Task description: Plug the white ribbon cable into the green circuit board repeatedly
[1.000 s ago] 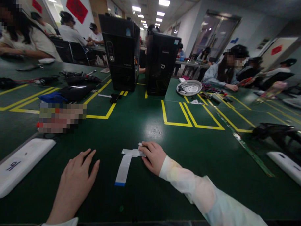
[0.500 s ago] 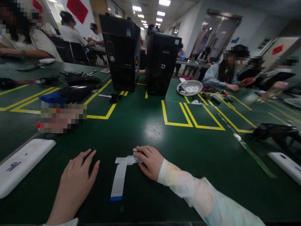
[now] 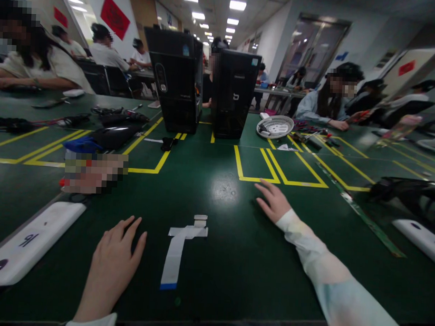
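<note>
A white ribbon cable (image 3: 173, 259) with a blue end lies folded on the green table (image 3: 228, 277), its small connector pieces at the upper end. To the left of the cable, my left hand (image 3: 116, 254) rests on the table with fingers apart, holding nothing. My right hand (image 3: 273, 201) is up and to the right of the cable, near a yellow tape outline (image 3: 259, 180); its fingers are spread and nothing is in them. Neither hand touches the cable.
Two black computer towers (image 3: 177, 85) (image 3: 234, 94) stand at the back. A white basket (image 3: 275, 127) with parts is right of them. White devices (image 3: 32, 242) (image 3: 421, 241) lie at both sides. People sit beyond, left and right.
My right hand has let go of the cable's upper end and moved up and to the right. The cable stays in place, its connector end now uncovered. My left hand has barely moved.
</note>
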Action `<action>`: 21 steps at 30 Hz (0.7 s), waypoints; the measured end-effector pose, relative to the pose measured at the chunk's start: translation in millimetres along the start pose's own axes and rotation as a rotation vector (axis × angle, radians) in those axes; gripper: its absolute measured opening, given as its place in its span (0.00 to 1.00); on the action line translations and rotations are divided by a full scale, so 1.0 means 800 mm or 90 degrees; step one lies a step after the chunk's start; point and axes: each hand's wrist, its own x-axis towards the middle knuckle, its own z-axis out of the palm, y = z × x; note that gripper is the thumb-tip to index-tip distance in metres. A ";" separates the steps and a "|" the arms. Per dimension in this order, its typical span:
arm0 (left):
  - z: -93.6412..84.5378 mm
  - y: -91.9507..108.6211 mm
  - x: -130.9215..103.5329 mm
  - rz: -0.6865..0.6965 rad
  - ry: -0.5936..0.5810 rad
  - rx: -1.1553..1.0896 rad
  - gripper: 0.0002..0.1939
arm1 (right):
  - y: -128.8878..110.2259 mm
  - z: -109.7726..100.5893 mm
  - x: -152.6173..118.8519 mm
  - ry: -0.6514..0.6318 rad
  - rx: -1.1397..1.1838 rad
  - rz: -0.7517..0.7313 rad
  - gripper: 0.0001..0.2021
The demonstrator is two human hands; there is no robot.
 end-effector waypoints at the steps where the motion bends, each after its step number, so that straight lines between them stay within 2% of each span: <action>1: 0.000 0.000 0.000 -0.002 -0.001 0.000 0.36 | 0.033 -0.010 -0.008 0.018 -0.050 0.087 0.22; 2: 0.000 0.000 0.000 -0.003 -0.001 0.000 0.37 | 0.065 -0.022 -0.019 0.016 -0.108 0.189 0.23; 4: 0.000 0.000 0.000 -0.003 0.001 -0.001 0.37 | 0.118 -0.046 -0.045 -0.040 -0.226 0.414 0.24; 6: 0.001 -0.001 0.000 0.000 0.003 0.001 0.36 | 0.156 -0.070 -0.074 -0.052 -0.262 0.521 0.27; 8: 0.002 -0.002 0.000 0.001 0.005 0.006 0.36 | 0.180 -0.088 -0.100 -0.061 -0.281 0.600 0.28; 11: 0.004 -0.003 0.000 0.003 0.014 0.008 0.35 | 0.199 -0.102 -0.123 -0.095 -0.288 0.672 0.29; 14: 0.006 -0.003 0.000 0.011 0.025 0.003 0.35 | 0.207 -0.104 -0.129 -0.133 -0.284 0.698 0.30; 21: 0.008 -0.005 0.002 0.009 0.028 -0.002 0.35 | 0.195 -0.109 -0.129 -0.181 -0.279 0.734 0.32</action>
